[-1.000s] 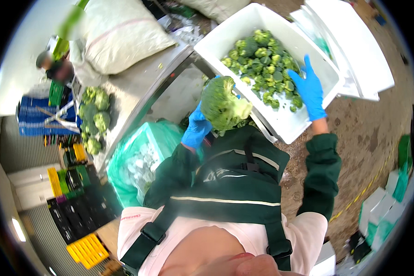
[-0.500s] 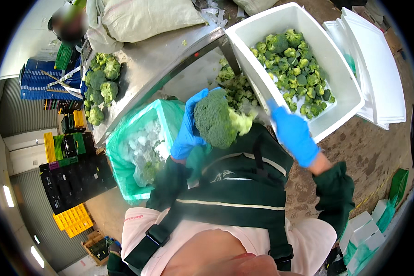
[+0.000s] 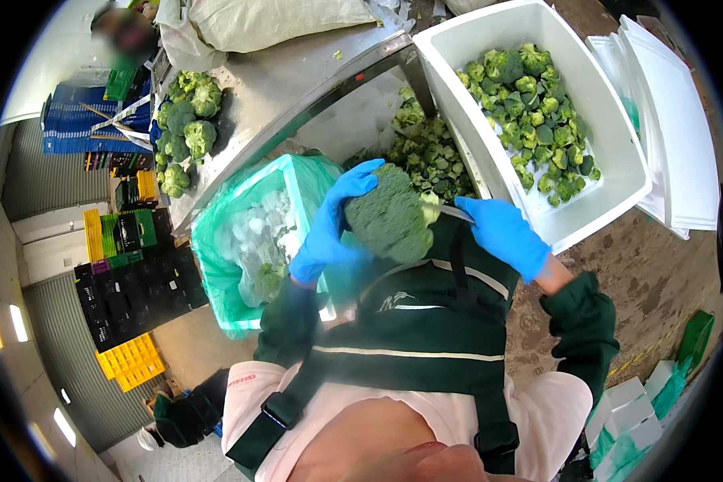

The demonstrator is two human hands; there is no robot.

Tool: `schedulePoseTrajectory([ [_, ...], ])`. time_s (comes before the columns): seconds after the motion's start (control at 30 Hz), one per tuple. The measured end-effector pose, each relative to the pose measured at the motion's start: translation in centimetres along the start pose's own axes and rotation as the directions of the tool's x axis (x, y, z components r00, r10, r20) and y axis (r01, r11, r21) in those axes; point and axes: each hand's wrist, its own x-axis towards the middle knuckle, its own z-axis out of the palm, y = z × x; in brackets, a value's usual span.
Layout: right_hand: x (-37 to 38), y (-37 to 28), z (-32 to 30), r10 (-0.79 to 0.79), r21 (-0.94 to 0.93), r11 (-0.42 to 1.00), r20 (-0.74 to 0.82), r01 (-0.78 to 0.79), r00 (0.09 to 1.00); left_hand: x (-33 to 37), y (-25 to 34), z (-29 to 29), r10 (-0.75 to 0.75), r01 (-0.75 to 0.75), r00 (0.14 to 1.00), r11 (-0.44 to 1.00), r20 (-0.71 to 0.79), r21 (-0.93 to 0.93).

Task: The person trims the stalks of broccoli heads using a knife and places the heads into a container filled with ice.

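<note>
My left hand [image 3: 329,229], in a blue glove, holds a large green broccoli head [image 3: 387,210] in front of my apron, its stalk turned to the right. My right hand [image 3: 508,237], also gloved in blue, is closed round a knife [image 3: 455,212]; its handle is hidden in the fist. The blade reaches left to the pale stalk end and seems to touch it. Just beyond lie broccoli trimmings [image 3: 430,153]. Cut florets [image 3: 538,120] lie in a white foam box [image 3: 614,149] at the right.
A green-lined bin [image 3: 299,201] with ice stands left of my left hand. Whole broccoli heads [image 3: 186,128] rest on a metal table [image 3: 273,88], with a white sack [image 3: 281,22] behind. White lids [image 3: 667,120] lean at the far right. A person [image 3: 186,414] is at the lower left.
My right hand has come left with the knife, to the stalk. The broccoli head has turned, showing less stalk. The view has shifted slightly, and the person at the lower left shows more.
</note>
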Motion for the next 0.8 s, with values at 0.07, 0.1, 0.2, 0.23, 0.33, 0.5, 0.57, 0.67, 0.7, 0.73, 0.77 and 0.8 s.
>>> schedulePoseTrajectory([
  [0.07,1.2,2.0,2.3,0.117,-0.07,0.991,0.037,-0.114,0.992,-2.6,-3.0,-0.3,-0.175,0.124,0.962,0.963,-0.208,-0.238],
  [0.1,1.3,2.3,3.1,-0.06,0.055,0.996,-0.183,0.071,0.981,-2.9,-2.8,-0.5,-0.245,0.136,0.923,0.929,-0.297,-0.344],
  [0.2,0.7,1.7,3.8,0.087,0.042,0.995,0.047,-0.089,0.995,-2.6,-4.2,3.1,-0.402,0.17,0.809,0.859,-0.43,-0.483],
  [0.23,0.6,0.9,3.2,0.007,0.311,0.949,0.134,-0.048,0.991,-2.7,-5.8,6.1,-0.576,0.264,0.643,0.786,-0.505,-0.56],
  [0.33,-0.2,1.0,7.9,0.069,0.422,0.864,0.444,-0.276,0.894,-4.5,-10.2,8.4,-0.783,0.363,0.47,0.592,-0.408,-0.719],
  [0.5,0.0,3.9,4.9,0.188,0.815,0.421,0.351,-0.399,0.917,-3.5,-9.6,10.5,-0.609,0.55,0.785,0.601,0.112,-0.581],
  [0.57,2.7,5.4,5.8,0.4,0.806,0.49,0.13,-0.332,0.907,-3.2,-9.4,12.3,-0.6,0.646,0.752,0.592,0.272,-0.481],
  [0.67,8.8,11.3,12.5,0.181,0.689,0.559,0.441,-0.461,0.879,-2.5,-8.9,13.8,-0.606,0.686,0.725,0.592,0.327,-0.423],
  [0.7,9.0,11.3,13.4,0.15,0.745,0.519,0.405,-0.42,0.902,-3.0,-9.4,13.5,-0.598,0.671,0.737,0.589,0.315,-0.45],
  [0.73,9.1,11.5,14.1,0.118,0.79,0.481,0.372,-0.381,0.921,-3.7,-9.8,13.1,-0.589,0.655,0.748,0.586,0.304,-0.477],
  [0.77,9.2,12.5,13.9,0.137,0.78,0.358,0.501,-0.514,0.855,-4.5,-10.2,12.8,-0.572,0.468,0.82,0.679,-0.008,-0.565],
  [0.8,9.2,11.4,13.6,0.118,0.731,0.227,0.636,-0.644,0.763,-6.2,-10.2,12.3,-0.526,0.27,0.781,0.77,-0.336,-0.578],
])
